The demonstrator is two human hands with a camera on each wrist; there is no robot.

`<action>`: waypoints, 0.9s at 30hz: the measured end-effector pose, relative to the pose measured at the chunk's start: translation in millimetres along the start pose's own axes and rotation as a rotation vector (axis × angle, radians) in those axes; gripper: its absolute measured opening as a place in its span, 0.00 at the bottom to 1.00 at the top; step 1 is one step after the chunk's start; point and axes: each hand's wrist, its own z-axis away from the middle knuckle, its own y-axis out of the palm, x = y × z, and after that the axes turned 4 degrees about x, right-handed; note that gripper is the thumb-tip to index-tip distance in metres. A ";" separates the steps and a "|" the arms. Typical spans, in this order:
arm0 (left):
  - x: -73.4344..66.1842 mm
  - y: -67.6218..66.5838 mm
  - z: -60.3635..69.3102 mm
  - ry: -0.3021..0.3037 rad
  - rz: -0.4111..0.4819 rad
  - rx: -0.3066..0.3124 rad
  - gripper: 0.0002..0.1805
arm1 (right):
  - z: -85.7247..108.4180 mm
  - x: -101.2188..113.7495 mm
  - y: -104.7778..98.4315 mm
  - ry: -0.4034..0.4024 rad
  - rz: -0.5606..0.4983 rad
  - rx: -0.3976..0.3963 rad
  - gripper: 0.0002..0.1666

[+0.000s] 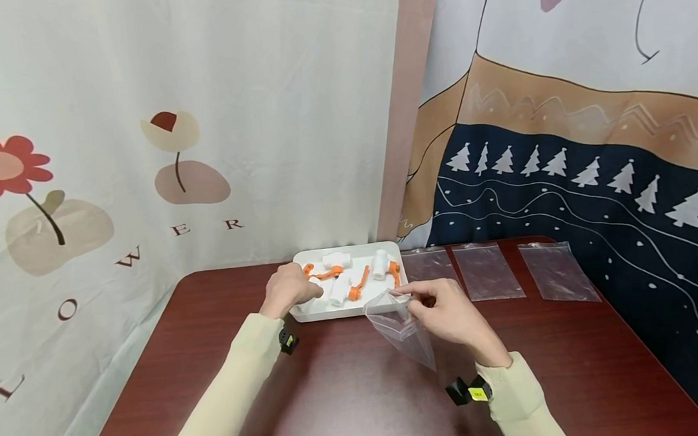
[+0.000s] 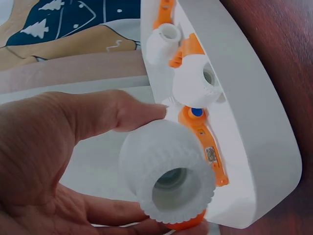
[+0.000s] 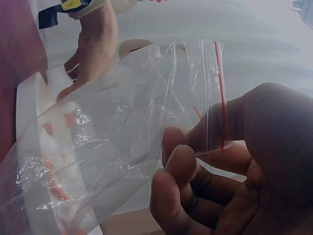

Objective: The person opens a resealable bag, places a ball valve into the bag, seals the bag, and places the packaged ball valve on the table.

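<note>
My left hand (image 1: pixel 289 289) is over the left end of the white tray (image 1: pixel 331 314). In the left wrist view its thumb and fingers hold a white ribbed plastic fitting (image 2: pixel 168 171) with an orange part at its underside. My right hand (image 1: pixel 453 311) pinches the top edge of a clear zip bag (image 1: pixel 400 328), which hangs down in front of the tray's right corner. A red line runs along the bag's zip edge (image 3: pixel 220 93) in the right wrist view. Several white fittings with orange levers (image 1: pixel 359 284) lie in the tray.
Three flat clear bags lie along the table's back right: one beside the tray (image 1: pixel 430 263), one in the middle (image 1: pixel 489 273) and one at the right (image 1: pixel 558 273). Printed curtains (image 1: pixel 295 114) hang behind the dark red table (image 1: pixel 347 391).
</note>
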 end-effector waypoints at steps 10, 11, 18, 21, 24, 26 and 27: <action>5.6 11.1 5.1 0.085 0.227 -0.106 0.34 | -1.0 -2.2 1.0 0.011 -0.020 0.017 0.22; 4.6 11.9 6.0 0.088 0.244 -0.114 0.37 | -1.0 -2.3 1.2 0.008 -0.021 0.017 0.22; -3.6 17.4 14.3 0.161 0.360 -0.202 0.39 | -1.5 -3.6 2.1 0.010 -0.025 0.016 0.22; -7.8 20.5 18.1 0.218 0.435 -0.239 0.38 | -1.2 -3.8 1.4 0.014 -0.026 0.016 0.22; -12.6 23.3 22.3 0.265 0.521 -0.264 0.37 | -1.2 -3.4 0.7 0.014 -0.027 0.014 0.22; -15.6 24.8 25.3 0.294 0.567 -0.276 0.36 | -1.6 -3.4 0.8 0.013 -0.022 0.013 0.22; -17.1 25.4 26.8 0.308 0.587 -0.280 0.36 | -2.0 -3.5 1.0 0.012 -0.021 0.013 0.22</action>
